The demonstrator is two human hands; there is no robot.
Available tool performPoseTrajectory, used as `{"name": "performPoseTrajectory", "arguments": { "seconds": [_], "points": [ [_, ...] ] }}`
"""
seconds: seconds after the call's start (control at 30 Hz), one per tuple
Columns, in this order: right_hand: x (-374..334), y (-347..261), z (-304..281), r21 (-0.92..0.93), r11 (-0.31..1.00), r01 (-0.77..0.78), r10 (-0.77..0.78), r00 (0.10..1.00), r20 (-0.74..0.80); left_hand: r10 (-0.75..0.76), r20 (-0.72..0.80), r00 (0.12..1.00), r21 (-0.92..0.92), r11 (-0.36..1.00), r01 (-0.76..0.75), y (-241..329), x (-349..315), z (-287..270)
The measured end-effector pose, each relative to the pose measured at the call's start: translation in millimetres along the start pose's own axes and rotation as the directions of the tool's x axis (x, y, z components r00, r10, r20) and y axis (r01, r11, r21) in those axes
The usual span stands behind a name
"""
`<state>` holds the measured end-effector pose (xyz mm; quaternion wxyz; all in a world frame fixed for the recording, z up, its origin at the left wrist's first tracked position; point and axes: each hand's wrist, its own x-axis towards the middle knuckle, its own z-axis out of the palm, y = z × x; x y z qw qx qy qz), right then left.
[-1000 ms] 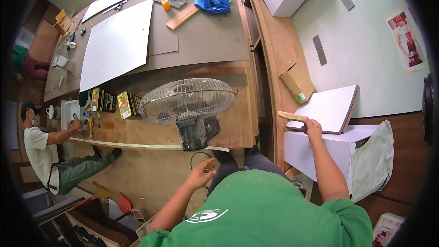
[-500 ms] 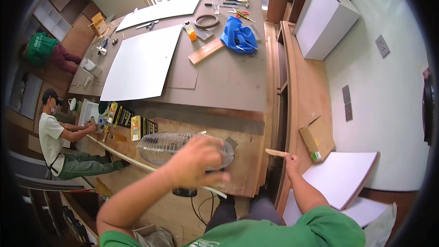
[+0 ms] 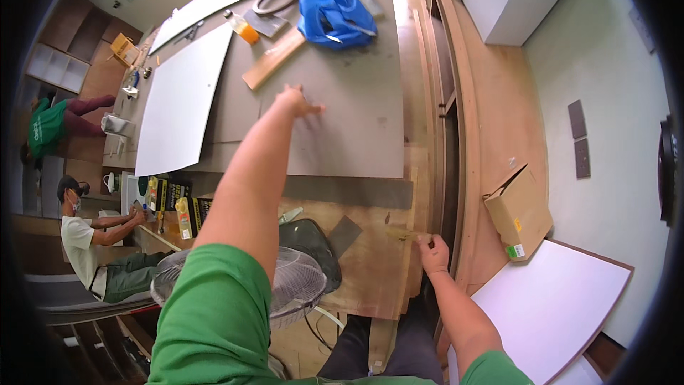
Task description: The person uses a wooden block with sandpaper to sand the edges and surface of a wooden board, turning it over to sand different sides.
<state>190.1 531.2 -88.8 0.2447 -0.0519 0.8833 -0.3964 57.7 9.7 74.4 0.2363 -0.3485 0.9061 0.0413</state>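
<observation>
My left hand [image 3: 293, 102] reaches out over the brown worktable [image 3: 349, 128], fingers apart, holding nothing. Nearest to it lies a light wooden board [image 3: 274, 59], a short gap beyond the fingers. A blue cloth bundle [image 3: 335, 18] sits by that board's far end. Low on the right, my right hand [image 3: 433, 253] is closed on a thin tan wooden stick [image 3: 402, 234]; motion blurs it, so its exact kind is unclear. The stick points left, above plywood sheets [image 3: 377, 271]. To the left of my reaching arm, a large white panel [image 3: 187, 100] rests on the table.
A wire-caged fan [image 3: 299, 278] stands under my left forearm. An orange drink bottle [image 3: 244, 31] and a brown coiled strip [image 3: 276, 0] lie farther back. A cardboard box [image 3: 519, 214] leans at right. A person in white [image 3: 82, 242] works at left.
My left hand has moved forward from over the fan to above the table. The right hand keeps hold of the stick, slightly nearer to me. My view has shifted right.
</observation>
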Motion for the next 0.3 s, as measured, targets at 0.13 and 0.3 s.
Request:
{"name": "performPoseTrajectory", "arguments": {
  "seconds": [0.13, 0.3],
  "points": [
    [19, 64, -3, 0.074, 0.997, -0.038, 0.061, 0.941, -0.332, -0.081, 0.135, 0.988, -0.034, 0.996, 0.087, 18, 39, 12],
    [49, 25, -24, 0.666, 0.713, -0.22, 0.494, 0.832, -0.254, -0.017, 0.108, 0.994, -0.056, 0.998, 0.023, 6, 37, 21]
  ]
}}
